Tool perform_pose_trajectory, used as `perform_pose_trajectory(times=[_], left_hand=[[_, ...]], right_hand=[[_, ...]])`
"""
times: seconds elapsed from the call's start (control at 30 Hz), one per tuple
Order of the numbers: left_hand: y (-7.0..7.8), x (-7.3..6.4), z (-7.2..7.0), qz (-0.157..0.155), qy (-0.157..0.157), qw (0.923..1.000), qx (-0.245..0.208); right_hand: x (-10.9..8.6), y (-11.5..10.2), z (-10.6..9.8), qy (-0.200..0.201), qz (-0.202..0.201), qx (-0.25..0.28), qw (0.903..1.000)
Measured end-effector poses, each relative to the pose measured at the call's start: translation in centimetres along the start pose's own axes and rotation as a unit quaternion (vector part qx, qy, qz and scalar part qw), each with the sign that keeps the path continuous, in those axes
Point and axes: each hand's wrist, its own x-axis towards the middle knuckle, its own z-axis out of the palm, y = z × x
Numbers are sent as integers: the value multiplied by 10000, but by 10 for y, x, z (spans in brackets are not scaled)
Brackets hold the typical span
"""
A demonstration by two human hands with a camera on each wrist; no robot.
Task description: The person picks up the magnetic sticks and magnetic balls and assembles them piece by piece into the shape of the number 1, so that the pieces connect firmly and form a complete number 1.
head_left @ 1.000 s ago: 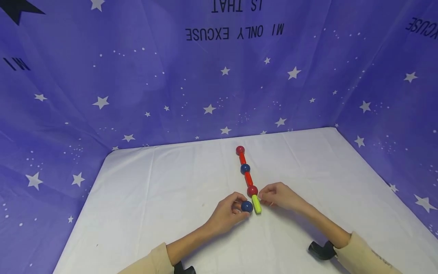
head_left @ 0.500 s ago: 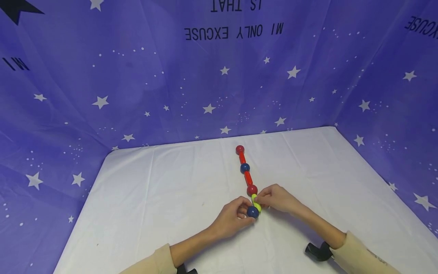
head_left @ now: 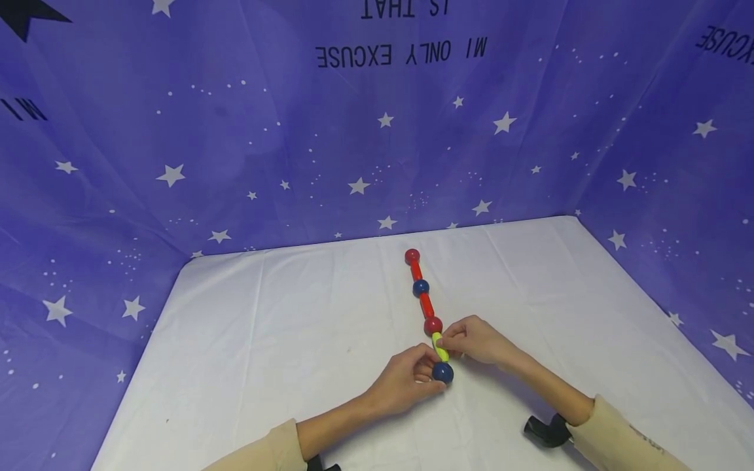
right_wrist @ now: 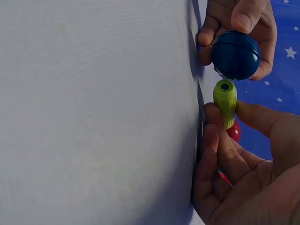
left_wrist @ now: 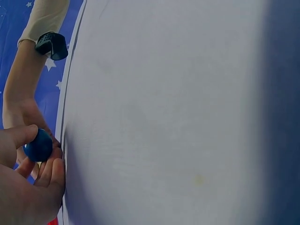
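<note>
My left hand [head_left: 403, 383] holds a blue ball [head_left: 443, 373] between thumb and fingers. With thumb and fingertips, my right hand [head_left: 480, 340] pinches a yellow-green rod [right_wrist: 227, 105], whose near end shows a small hole. In the right wrist view the ball sits right at that end; whether they touch I cannot tell. The rod's other end meets a red ball [head_left: 432, 325]. Beyond it the chain runs away from me: a red rod [head_left: 427, 305], a second blue ball [head_left: 421, 288], another red rod [head_left: 416, 270] and a far red ball [head_left: 412, 256].
A white cloth [head_left: 306, 314] covers the table under the chain. Purple-blue curtains [head_left: 330, 131] with stars and lettering hang behind and at both sides. Black devices [head_left: 548, 432] are strapped at the wrists, by the beige sleeves [head_left: 618, 435].
The left hand has carried the blue ball rightward and nearer to me, to the near end of the yellow-green rod. The right hand has moved in and taken hold of that rod.
</note>
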Motion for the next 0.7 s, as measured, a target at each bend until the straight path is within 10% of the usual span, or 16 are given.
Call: perform_pose_trajectory(times=[0.7], left_hand=[[2,-2,3,43,52,9986,516]], right_hand=[[-6,-2,2,-140,-183,11,9997]])
